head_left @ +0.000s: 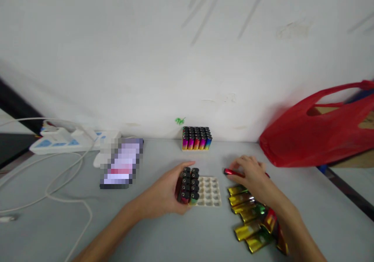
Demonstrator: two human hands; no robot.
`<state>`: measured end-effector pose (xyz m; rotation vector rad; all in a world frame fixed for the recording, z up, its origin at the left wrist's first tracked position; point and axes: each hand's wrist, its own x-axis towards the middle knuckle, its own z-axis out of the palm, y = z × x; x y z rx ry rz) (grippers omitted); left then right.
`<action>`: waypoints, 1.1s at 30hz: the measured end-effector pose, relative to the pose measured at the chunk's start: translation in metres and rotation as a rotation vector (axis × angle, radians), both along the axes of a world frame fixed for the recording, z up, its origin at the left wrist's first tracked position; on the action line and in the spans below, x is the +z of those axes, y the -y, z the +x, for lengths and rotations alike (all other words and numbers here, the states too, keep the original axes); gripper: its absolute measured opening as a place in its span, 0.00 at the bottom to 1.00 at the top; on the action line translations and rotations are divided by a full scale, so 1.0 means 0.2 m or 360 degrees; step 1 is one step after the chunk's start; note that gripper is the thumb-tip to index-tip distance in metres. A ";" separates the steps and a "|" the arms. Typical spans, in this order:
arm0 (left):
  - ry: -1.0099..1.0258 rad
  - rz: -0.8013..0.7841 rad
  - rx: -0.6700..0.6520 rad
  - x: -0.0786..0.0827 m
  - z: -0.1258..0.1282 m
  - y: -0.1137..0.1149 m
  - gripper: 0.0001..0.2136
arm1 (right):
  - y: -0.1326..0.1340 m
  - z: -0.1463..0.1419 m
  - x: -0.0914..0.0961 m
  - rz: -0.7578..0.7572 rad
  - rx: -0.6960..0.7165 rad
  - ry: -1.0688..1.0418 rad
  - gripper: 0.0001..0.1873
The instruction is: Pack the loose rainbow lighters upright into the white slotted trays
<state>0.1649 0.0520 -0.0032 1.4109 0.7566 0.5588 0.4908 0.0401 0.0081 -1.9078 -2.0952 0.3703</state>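
My left hand (168, 193) curls around the left side of a group of upright lighters (190, 186) with black tops. They stand in two columns on the left part of a white tray (217, 192) with square cells; the cells on its right part are bare. The thumb and fingers hide the lighters' outer side. My right hand (248, 170) is closed on a red lighter (230, 172) with a dark end, held low over the table. Below that hand lies a loose pile of shiny gold, green and red lighters (248, 213), partly covered by my right forearm.
Against the wall stands a block of colourful lighters (197, 139) in rows. At the left are a phone (124, 162) with a blurred screen, a power strip (64, 141) and loose white cables (84, 201). A red plastic bag (309, 133) sits at the right.
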 end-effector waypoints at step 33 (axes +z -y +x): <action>-0.2096 0.1775 0.1289 0.10 -0.37 -0.24 0.36 | 0.04 -0.21 0.01 0.0531 0.0043 -0.0406 0.09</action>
